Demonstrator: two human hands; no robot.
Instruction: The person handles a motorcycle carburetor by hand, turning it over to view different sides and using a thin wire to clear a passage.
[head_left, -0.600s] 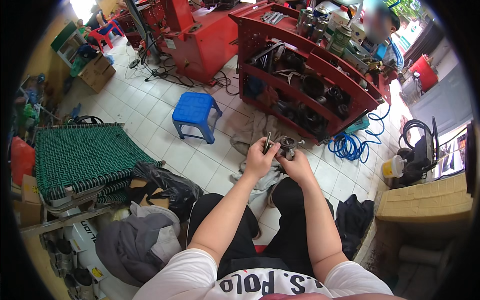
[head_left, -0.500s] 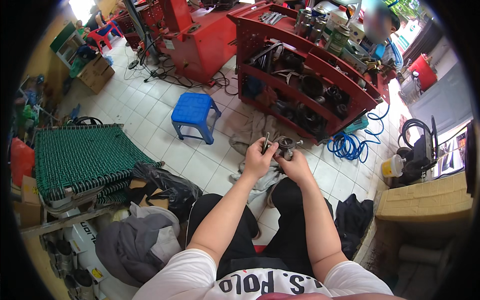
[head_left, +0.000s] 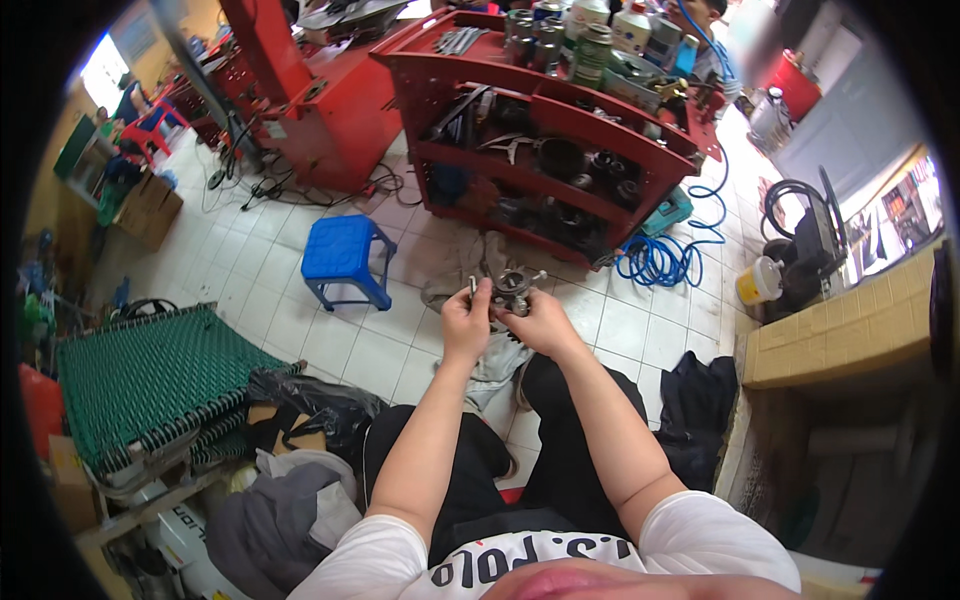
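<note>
I see left hand (head_left: 466, 322) closed around slim rod (head_left: 473, 285); right hand (head_left: 541, 323) grips round metal part (head_left: 512, 284), held up before knees (head_left: 551, 388). Handling looks underway, part not set down; can't tell how much is done.

I read dull grey on the metal part (head_left: 513, 284) between the fingers (head_left: 483, 297), and white tiles (head_left: 612, 327) with darker grid lines around them; beyond them my feed shows a red cart (head_left: 610, 129), to their left a blue stool (head_left: 337, 249) and a green woven panel (head_left: 165, 375), to their right a blue hose (head_left: 642, 268), behind them black trousers (head_left: 552, 432)
</note>
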